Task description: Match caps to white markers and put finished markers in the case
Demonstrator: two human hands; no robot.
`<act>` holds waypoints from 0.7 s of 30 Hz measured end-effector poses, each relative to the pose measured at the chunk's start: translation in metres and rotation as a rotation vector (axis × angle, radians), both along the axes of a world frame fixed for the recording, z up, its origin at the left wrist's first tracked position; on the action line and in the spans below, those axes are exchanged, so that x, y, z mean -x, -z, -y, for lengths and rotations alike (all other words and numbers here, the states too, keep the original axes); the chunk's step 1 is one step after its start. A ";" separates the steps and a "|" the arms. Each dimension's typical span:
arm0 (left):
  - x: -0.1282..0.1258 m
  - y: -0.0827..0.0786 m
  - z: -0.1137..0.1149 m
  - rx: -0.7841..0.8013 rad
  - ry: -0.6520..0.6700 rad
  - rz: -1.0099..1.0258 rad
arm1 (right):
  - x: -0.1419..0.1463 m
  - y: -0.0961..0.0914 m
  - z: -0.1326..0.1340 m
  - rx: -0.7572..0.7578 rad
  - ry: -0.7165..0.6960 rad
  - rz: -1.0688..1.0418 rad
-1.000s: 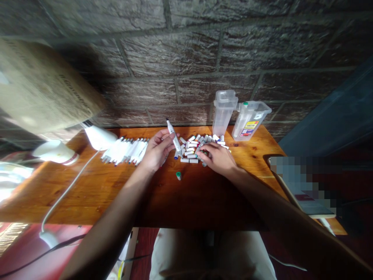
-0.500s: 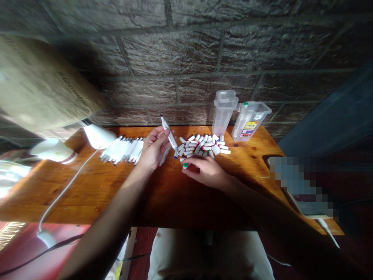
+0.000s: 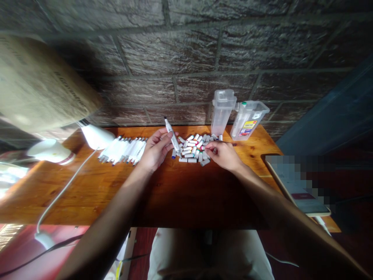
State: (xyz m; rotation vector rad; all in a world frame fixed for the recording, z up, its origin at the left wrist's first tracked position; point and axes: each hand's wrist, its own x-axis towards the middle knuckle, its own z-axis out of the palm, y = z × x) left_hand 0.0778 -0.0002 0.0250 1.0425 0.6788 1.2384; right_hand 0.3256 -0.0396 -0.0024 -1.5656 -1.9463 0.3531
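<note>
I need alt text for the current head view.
A person's left hand holds an uncapped white marker, while the right hand is at the edge of a pile of marker caps on a wooden table. A row of markers lies to the left; two clear containers stand at the back right.

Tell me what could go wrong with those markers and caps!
The left hand holds a marker with its dark tip bare, so it might smudge something. The right hand is at the jumbled caps; a nudge could scatter some. A tub stands close behind them and might get knocked over.
</note>
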 end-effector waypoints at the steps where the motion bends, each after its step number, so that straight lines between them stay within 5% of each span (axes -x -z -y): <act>1: 0.000 0.001 0.000 0.000 0.022 0.000 | 0.001 -0.001 0.001 -0.014 0.003 -0.004; 21: -0.005 0.005 0.010 -0.032 0.163 -0.135 | 0.039 0.007 0.020 -0.173 -0.229 0.222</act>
